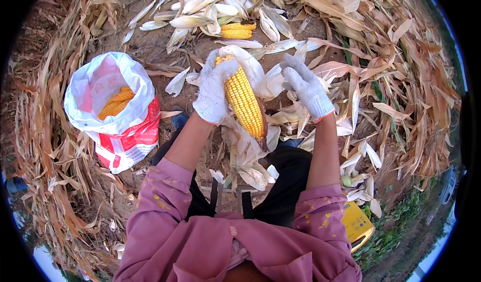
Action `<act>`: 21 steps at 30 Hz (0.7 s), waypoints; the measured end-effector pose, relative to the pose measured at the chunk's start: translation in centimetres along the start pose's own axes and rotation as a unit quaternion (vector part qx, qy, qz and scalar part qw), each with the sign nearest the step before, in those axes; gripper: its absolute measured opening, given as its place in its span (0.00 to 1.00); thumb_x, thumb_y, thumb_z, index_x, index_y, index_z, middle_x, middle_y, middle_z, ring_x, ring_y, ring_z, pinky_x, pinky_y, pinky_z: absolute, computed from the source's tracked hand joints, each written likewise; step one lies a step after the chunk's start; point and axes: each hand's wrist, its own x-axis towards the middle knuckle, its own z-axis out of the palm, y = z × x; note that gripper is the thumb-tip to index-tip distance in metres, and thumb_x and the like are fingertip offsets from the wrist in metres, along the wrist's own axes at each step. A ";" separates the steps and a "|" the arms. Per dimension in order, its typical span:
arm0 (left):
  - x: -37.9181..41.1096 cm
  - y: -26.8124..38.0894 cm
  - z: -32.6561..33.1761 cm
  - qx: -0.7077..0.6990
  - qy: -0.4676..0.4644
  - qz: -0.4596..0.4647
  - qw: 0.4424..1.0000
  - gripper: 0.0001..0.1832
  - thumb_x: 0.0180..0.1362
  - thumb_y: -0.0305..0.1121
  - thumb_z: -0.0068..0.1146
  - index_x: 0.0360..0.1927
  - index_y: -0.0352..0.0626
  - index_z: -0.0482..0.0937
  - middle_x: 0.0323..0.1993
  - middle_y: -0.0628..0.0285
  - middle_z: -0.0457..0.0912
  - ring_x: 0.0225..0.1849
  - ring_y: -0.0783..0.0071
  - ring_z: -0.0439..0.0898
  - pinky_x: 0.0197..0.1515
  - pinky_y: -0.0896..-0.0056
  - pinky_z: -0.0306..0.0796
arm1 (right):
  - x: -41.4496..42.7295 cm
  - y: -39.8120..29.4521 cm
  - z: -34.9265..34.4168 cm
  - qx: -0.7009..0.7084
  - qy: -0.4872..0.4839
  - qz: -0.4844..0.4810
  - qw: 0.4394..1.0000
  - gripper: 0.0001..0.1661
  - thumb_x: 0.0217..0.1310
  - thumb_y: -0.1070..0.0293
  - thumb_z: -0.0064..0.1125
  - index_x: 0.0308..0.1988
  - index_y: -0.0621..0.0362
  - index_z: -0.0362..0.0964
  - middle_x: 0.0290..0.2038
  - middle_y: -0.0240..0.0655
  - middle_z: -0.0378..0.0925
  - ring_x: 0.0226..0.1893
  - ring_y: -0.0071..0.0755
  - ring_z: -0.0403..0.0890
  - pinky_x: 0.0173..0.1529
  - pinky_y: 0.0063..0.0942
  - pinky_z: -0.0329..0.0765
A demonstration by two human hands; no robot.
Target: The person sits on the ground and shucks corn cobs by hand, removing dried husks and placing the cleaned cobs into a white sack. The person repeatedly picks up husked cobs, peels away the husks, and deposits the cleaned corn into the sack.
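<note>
In a white knit glove, my left hand (217,88) grips an ear of corn (244,103) near its upper end. Its yellow kernels are bare along most of the length, and brown silk hangs along the lower right side. A pale husk leaf (248,65) stands behind the ear's upper end. My right hand (306,88), gloved too, is held apart to the right of the ear with its fingers extended; nothing shows in its grasp. Loose dry husks (248,169) lie below the ear, between my legs.
On the left stands an open white and red woven sack (127,131) with husked ears (116,101) inside. Ahead lie several unhusked ears (199,3) and a few bare ones (238,31). Dry stalks (409,79) are heaped on both sides. A yellow container (355,223) sits at lower right.
</note>
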 end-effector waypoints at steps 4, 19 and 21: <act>-0.2 -0.2 0.7 -0.045 -0.026 -0.010 0.999 0.19 0.49 0.29 0.55 0.46 0.42 0.71 0.37 0.62 0.76 0.37 0.71 0.78 0.40 0.71 0.75 | -0.4 -1.0 3.9 -0.029 -0.119 -0.053 0.991 0.30 0.63 0.55 0.51 0.59 0.63 0.63 0.54 0.38 0.71 0.53 0.30 0.71 0.59 0.26 0.66; -1.3 -2.4 0.9 0.007 0.026 -0.151 0.988 0.14 0.52 0.30 0.61 0.42 0.40 0.73 0.32 0.63 0.78 0.32 0.71 0.79 0.36 0.71 0.76 | 2.0 1.6 6.1 0.050 0.255 -0.104 0.960 0.14 0.64 0.60 0.48 0.43 0.58 0.69 0.27 0.45 0.74 0.28 0.51 0.75 0.36 0.43 0.70; -0.5 -1.1 -0.4 -0.101 0.022 -0.203 0.974 0.13 0.53 0.31 0.60 0.41 0.40 0.73 0.31 0.61 0.78 0.31 0.69 0.80 0.35 0.67 0.78 | 3.0 1.6 3.2 0.097 0.312 -0.068 0.943 0.13 0.63 0.61 0.48 0.42 0.57 0.70 0.25 0.43 0.75 0.27 0.50 0.76 0.33 0.41 0.71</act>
